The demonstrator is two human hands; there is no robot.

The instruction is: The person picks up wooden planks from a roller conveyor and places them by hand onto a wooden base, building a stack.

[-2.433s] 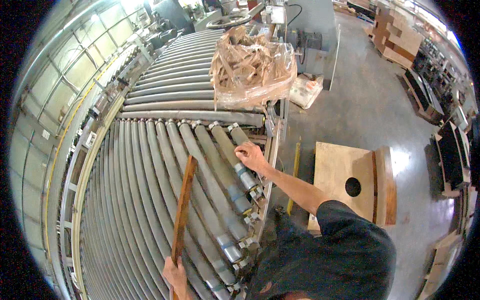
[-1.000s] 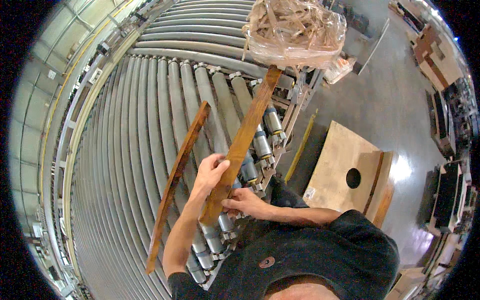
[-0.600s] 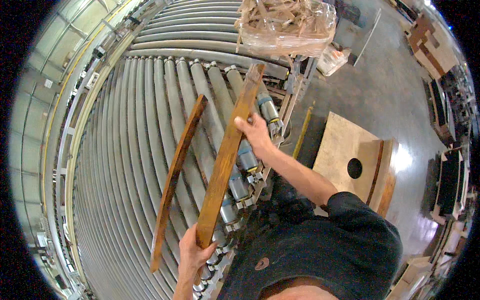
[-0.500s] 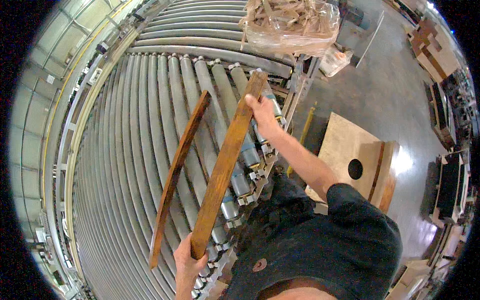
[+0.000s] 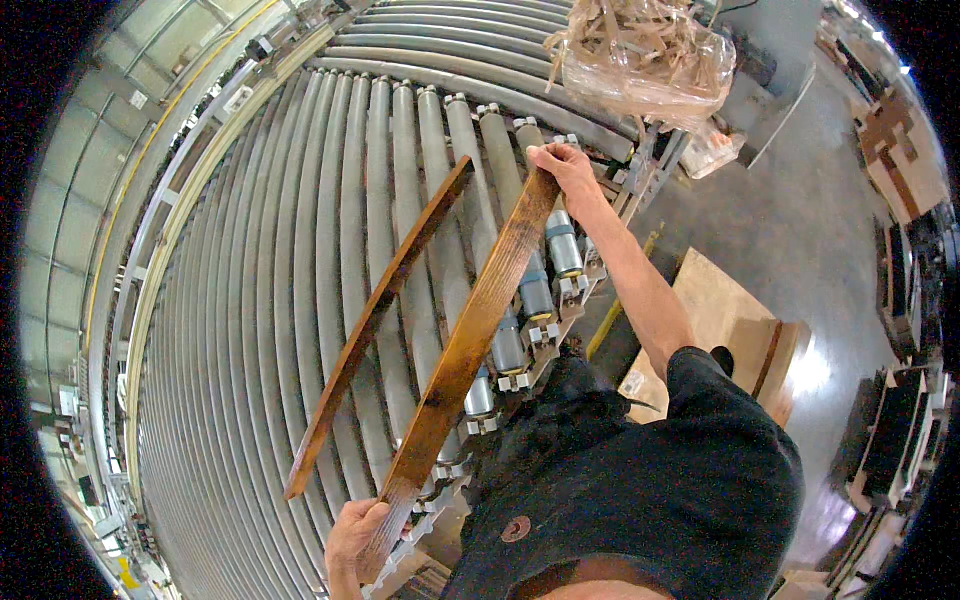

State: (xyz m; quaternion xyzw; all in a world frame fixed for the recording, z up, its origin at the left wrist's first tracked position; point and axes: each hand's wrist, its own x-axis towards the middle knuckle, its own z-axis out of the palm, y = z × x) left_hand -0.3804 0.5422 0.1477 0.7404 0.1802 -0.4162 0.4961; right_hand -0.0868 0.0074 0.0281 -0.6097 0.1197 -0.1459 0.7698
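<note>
A long brown wooden board (image 5: 470, 345) slants across the view, gripped at both ends above the near edge of a roller conveyor (image 5: 270, 330). My left hand (image 5: 357, 530) is closed round its lower end. At the upper end, my right hand (image 5: 568, 172) pinches the board with thumb and fingers. To the left lies a second, narrower wooden strip (image 5: 380, 305), resting on the grey rollers and touched by neither hand.
A plastic-wrapped bin of brown paper scraps (image 5: 645, 65) stands at the far right beyond the conveyor. Right of me, a pale wooden panel (image 5: 700, 300) stands near a yellow bar (image 5: 622, 295). Stacked cardboard (image 5: 900, 155) lines the far right side.
My right hand has slid up to the board's far end, and the board has turned, showing a ridged, shinier face. My left hand has shifted lower and slightly left. The view has shifted too.
</note>
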